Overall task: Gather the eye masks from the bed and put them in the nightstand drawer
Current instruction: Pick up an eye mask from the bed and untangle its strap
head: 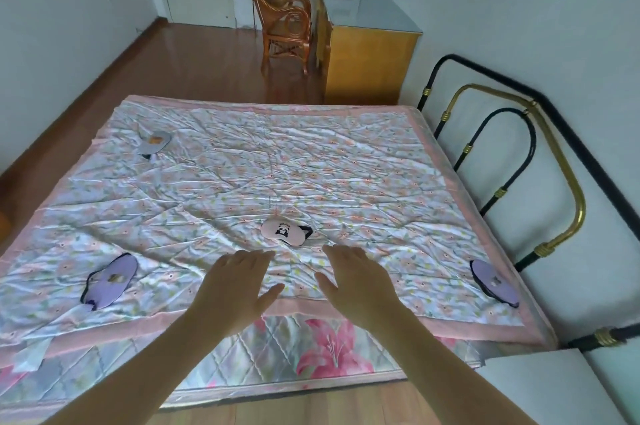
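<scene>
the step in hand looks like the first pickup: the pink panda eye mask [284, 232] lies flat on the floral bedspread [311, 164] just above centre-bottom of the frame, nearest both hands, so it is the sensible one to take first. to do it well, pinch the padded body together with its black strap so the strap does not trail, lift straight off the wrinkled cloth without dragging the cover, and keep it in one hand so the other is free for the rest. the left hand [235, 286] and the right hand [356, 280] reach out side by side over the near edge of the bed, palms down, fingers spread and loosely extended, both empty and unclenched; whether they brush the cover cannot be told. the panda mask sits just beyond the fingertips, between the two hands. three more masks wait: a purple mask [110, 280] at lower left, another purple mask [493, 282] at the right edge near the metal headboard [554, 161], and a grey mask [154, 144] at upper left of the bed. no drawer shows; a white surface [540, 386] at lower right may be the nightstand.
</scene>
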